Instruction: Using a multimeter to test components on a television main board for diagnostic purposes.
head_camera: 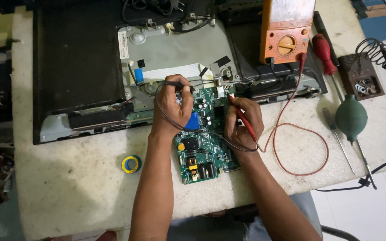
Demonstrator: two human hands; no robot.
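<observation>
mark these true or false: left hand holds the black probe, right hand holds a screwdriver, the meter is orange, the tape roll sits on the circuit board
1. The left hand holds the black probe. True.
2. The right hand holds a screwdriver. False: it holds the red probe; the red-handled screwdriver lies by the meter.
3. The meter is orange. True.
4. The tape roll sits on the circuit board. False: it lies on the table, left of the board.
</observation>
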